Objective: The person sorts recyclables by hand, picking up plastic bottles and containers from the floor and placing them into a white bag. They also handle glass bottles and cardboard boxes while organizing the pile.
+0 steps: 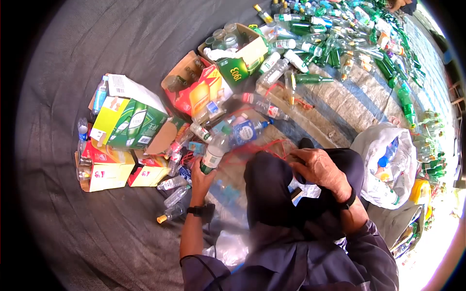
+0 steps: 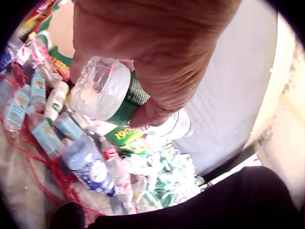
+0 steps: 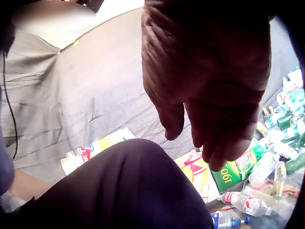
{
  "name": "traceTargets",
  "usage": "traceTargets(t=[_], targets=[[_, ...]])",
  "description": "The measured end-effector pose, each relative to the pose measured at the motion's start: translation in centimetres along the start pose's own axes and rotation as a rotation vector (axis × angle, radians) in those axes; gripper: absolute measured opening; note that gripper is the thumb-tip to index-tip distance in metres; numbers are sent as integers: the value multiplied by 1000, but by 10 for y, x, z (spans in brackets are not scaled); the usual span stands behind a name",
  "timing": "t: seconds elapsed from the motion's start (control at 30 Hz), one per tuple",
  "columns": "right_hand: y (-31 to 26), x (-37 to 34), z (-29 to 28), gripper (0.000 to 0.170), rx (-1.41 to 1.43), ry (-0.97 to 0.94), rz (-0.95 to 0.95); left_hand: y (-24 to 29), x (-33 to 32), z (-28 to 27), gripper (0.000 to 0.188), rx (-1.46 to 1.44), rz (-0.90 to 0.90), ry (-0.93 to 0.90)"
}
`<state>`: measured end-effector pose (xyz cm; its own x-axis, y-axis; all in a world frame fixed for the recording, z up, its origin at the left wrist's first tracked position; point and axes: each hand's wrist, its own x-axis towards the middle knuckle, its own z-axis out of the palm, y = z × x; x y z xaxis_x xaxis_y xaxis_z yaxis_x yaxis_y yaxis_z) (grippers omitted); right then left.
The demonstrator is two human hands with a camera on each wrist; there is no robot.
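In the head view the left hand (image 1: 201, 175) grips a clear plastic bottle (image 1: 216, 149) with a green and white label. The left wrist view shows the thumb and fingers of that hand (image 2: 157, 62) curled round the bottle (image 2: 102, 90), its clear base toward the camera. The right hand (image 1: 318, 167) is over the knees with nothing in it; in the right wrist view this hand (image 3: 209, 90) hangs with its fingers loosely bent. A bottle with a blue label (image 1: 244, 132) lies just beyond the held one.
Cardboard boxes (image 1: 141, 121) holding bottles and jars stand at the left and ahead. Many green and clear bottles (image 1: 335, 56) are heaped at the upper right. A white sack (image 1: 366, 145) of plastic stands right of the knees. Red string (image 2: 35, 167) lies among loose bottles.
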<state>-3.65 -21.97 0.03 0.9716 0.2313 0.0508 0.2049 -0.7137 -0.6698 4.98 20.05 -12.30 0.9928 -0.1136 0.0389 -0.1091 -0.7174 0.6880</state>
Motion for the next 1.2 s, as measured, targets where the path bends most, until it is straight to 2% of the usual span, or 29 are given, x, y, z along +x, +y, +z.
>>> traceTargets(t=[0.07,0.1,0.13,0.23,0.27,0.37,0.43,0.47,0.5,0.53,0.6,0.63,0.73,0.87,0.97,1.0,1.07,1.1,1.2], targets=[[-11,4,-6,33,147,32,18,48,13,-2,71,-38,39,-19],[-16,4,-11,42,265,13,24,69,20,-1,72,-35,105,-22],[-15,4,-8,42,255,30,32,89,25,1,72,-33,173,-26],[-7,2,-2,58,574,119,136,140,34,11,72,-69,368,-2],[-6,0,-5,58,565,132,149,156,37,14,71,-84,448,-8],[-2,-3,-5,59,857,407,97,206,37,13,71,-72,545,-58],[-11,-10,-24,60,903,448,143,227,37,18,74,-84,686,-65],[-17,-14,-34,61,955,480,183,234,37,20,74,-90,695,-73],[-22,-17,-38,53,944,559,214,242,37,22,75,-60,757,-73],[-20,-22,-42,53,936,572,218,250,37,24,76,-32,819,-72],[-19,-31,-53,43,783,678,213,269,32,22,75,-27,831,-88],[-23,-37,-56,35,836,728,246,277,30,21,75,-33,829,-96],[-28,-57,-71,33,912,783,322,293,23,26,67,-67,830,-105],[-16,-84,-82,36,892,848,413,296,16,42,72,-174,815,-152],[-3,-95,-79,39,1000,875,445,304,5,44,77,-274,671,-248],[-2,-97,-80,39,999,885,446,306,2,45,77,-275,679,-254],[-3,-103,-81,35,984,931,603,310,-3,49,79,-323,629,-314],[3,-106,-78,40,940,955,616,310,-7,53,78,-366,580,-329],[4,-116,-84,41,898,994,624,315,-15,62,74,-464,493,-389]])
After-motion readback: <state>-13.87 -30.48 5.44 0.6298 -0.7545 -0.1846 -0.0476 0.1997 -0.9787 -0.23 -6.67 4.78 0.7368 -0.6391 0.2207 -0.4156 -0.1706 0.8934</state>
